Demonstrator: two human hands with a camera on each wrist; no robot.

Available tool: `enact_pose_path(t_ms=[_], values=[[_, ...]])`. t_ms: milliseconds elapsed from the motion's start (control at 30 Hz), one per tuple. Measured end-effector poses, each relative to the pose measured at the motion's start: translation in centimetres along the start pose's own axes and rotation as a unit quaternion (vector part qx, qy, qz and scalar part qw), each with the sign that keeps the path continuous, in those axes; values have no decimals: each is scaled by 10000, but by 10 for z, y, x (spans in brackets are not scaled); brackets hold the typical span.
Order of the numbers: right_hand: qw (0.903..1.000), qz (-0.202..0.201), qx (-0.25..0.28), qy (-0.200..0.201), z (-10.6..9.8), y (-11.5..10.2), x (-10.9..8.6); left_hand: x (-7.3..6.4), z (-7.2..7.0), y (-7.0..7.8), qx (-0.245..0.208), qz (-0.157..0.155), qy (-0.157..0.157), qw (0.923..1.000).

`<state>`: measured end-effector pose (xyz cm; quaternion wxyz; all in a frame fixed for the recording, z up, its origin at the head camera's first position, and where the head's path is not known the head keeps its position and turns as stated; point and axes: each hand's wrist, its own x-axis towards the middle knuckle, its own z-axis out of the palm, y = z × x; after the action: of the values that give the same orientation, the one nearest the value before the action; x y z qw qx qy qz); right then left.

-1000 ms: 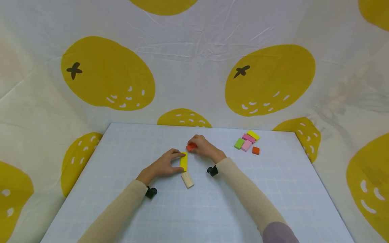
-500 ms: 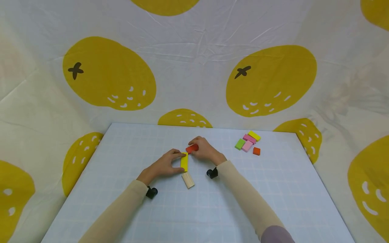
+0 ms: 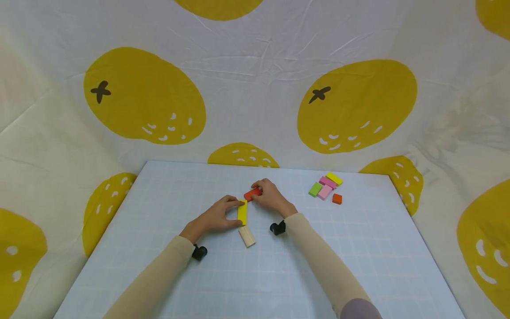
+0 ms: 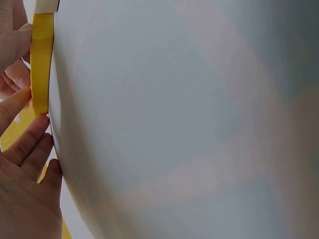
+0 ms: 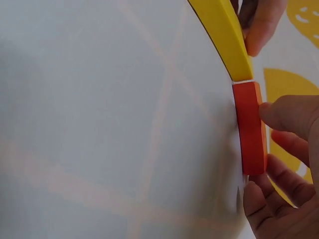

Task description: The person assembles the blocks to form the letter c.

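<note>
My left hand (image 3: 217, 215) spans a yellow block (image 3: 242, 213), thumb at its near end and index finger at its far end. In the left wrist view, that hand's fingertips (image 4: 41, 122) sit right at the end of the yellow block (image 4: 42, 64). A red block (image 3: 253, 194) lies slanted at the yellow block's far end, and my right hand (image 3: 272, 197) holds it between thumb and fingers. The right wrist view has the red block (image 5: 250, 127) end to end with the yellow one. A plain wood block (image 3: 247, 236) lies at the yellow block's near end.
Toward the back right of the table (image 3: 318, 248) lies a group: a green block (image 3: 315, 189), two pink blocks (image 3: 324, 191) and another yellow block (image 3: 334, 178). A small orange-red block (image 3: 337, 199) sits just beside them. A fruit-print cloth (image 3: 251, 102) hangs behind the table.
My right hand has shifted slightly right along the red block, uncovering more of its top. The left hand keeps its place on the yellow block. The head view has drifted a little.
</note>
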<state>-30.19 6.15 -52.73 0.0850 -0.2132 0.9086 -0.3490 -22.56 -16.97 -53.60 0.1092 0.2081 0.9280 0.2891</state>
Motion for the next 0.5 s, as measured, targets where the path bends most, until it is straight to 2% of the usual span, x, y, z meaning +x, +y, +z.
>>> enact_pose_path(t_ms=[300,500], values=[[9984,-548,-96,64,1,-4,8,0,0,-1,-20,21,11,10000],[9985,-545,7,-95,0,-8,10,0,0,-1,-31,27,1,10000]])
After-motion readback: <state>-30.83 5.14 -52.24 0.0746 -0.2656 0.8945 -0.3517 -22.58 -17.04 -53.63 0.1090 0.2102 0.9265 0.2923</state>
